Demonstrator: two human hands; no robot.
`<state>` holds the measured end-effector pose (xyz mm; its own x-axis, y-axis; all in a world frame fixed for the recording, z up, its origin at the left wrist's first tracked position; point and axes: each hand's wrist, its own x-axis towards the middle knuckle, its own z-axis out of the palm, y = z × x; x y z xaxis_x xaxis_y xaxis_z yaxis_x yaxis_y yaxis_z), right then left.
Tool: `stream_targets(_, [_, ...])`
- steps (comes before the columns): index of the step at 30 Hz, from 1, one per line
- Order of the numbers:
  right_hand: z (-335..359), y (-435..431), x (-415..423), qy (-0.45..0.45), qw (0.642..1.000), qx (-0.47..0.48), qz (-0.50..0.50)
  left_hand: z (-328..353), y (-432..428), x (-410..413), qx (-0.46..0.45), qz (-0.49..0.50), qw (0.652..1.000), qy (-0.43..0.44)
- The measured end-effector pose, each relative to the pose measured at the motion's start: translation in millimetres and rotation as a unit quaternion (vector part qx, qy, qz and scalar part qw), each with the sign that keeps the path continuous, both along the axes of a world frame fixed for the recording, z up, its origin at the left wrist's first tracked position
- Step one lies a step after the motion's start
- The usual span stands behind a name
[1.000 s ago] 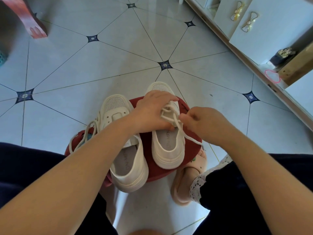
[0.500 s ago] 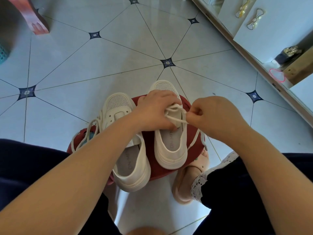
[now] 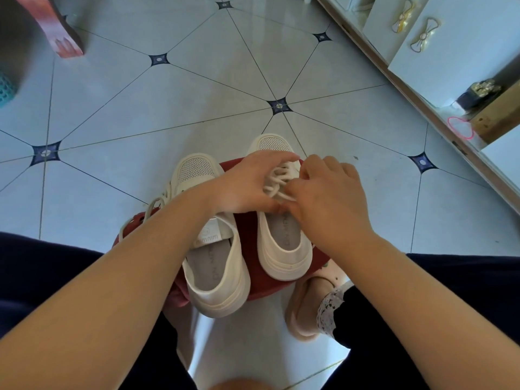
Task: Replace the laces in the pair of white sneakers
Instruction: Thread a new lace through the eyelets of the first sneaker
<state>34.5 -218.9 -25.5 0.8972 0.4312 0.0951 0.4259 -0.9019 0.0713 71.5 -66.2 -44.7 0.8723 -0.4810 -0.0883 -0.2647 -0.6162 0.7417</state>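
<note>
On a pale tiled floor (image 3: 168, 108), a dark red stool (image 3: 250, 235) carries a pair of shoes side by side, toes pointing away from the seated person. Beside the left-side white mesh-toed sneaker (image 3: 213, 266), the left hand (image 3: 244, 184) curls over and grips the right-side white mesh-toed sneaker (image 3: 284, 243), while the right hand (image 3: 329, 198) pinches its flat cream lace (image 3: 277, 180).

Pale tiled floor (image 3: 197, 102) with dark-blue diamond insets. Red stool (image 3: 250, 235) between my knees; my pink slipper (image 3: 301, 311) just beside its right edge. White cabinet (image 3: 464, 46) upper right, two gold bow-shaped handles (image 3: 401, 16); teal basket (image 3: 4, 88) at left edge.
</note>
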Motion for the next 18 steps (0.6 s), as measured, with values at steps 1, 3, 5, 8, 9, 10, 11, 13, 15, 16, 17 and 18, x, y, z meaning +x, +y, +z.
stream_targets(1, [-0.2,0.3,0.0,0.008,1.000,-0.007,0.005,-0.5,0.5,0.0,-0.003,-0.001,1.000,0.000])
stream_targets(3, [3.2,-1.3,1.1,0.044,0.997,0.066,0.007,-2.9,2.2,0.6,-0.003,0.001,1.000,-0.001])
stream_targets(5, [11.3,-4.6,1.9,0.100,0.976,0.191,-0.015,-5.3,4.6,1.3,0.003,0.003,1.000,-0.001])
stream_targets(8, [27.1,-13.2,-2.4,0.208,0.928,0.309,0.001,-6.4,8.2,3.1,0.010,-0.002,1.000,0.008])
stream_targets(9, [33.3,-17.9,-4.1,0.253,0.910,0.325,0.030,-6.4,9.2,3.2,0.009,-0.001,1.000,0.011])
stream_targets(10, [40.1,-22.9,-5.4,0.307,0.887,0.339,0.069,-6.3,10.5,3.2,0.007,0.001,1.000,0.013])
stream_targets(11, [46.1,-28.1,-5.8,0.367,0.854,0.352,0.111,-6.4,11.5,3.1,0.004,0.004,1.000,0.016])
stream_targets(13, [55.1,-38.7,-5.4,0.477,0.778,0.372,0.171,-6.1,12.8,2.9,0.000,0.008,1.000,0.025])
stream_targets(15, [58.1,-45.7,-3.3,0.545,0.743,0.347,0.176,-5.5,13.4,3.5,-0.002,0.012,1.000,0.028])
stream_targets(16, [55.8,-46.2,-2.5,0.548,0.759,0.312,0.163,-5.3,13.2,3.3,-0.004,0.013,0.999,0.030])
stream_targets(17, [50.9,-45.0,-1.6,0.523,0.797,0.266,0.145,-5.0,13.1,3.0,-0.005,0.014,0.999,0.032])
stream_targets(18, [43.3,-42.3,0.0,0.473,0.844,0.224,0.115,-4.9,12.9,2.5,-0.006,0.014,0.999,0.033])
